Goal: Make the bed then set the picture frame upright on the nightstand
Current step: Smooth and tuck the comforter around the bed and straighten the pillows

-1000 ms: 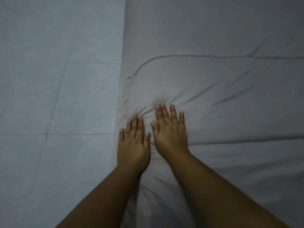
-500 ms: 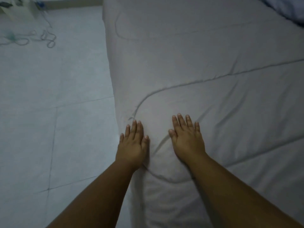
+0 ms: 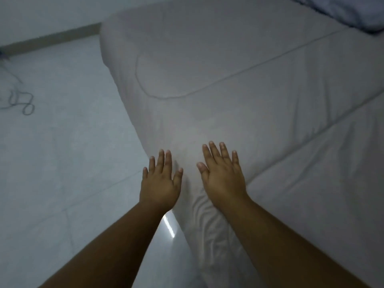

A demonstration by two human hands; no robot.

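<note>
Grey-white quilted cotton comforter (image 3: 228, 90) covers the bed, spreading away ahead of both hands and off to the right of them, with its near corner hanging down below the wrists in soft folds. The right hand (image 3: 223, 179) lies palm down on the cover just inside its edge, fingers straight and a little fanned, holding nothing. The left hand (image 3: 159, 183) is close beside it, apart by a narrow strip of fabric, also flat with its fingers stretched wide and gripping nothing; its fingertips reach the very edge of the comforter, though I cannot tell whether the palm presses on cloth or hangs over the side. A curved stitched seam (image 3: 249, 67) runs across the cover well beyond the fingertips. Far past the right hand, at the upper right, sits the corner of a bluish-white pillow (image 3: 353, 13). Left of the left hand stretches a pale tiled floor (image 3: 62, 152), with a thin dark looped cable (image 3: 22, 102) lying on it far off to that side.
</note>
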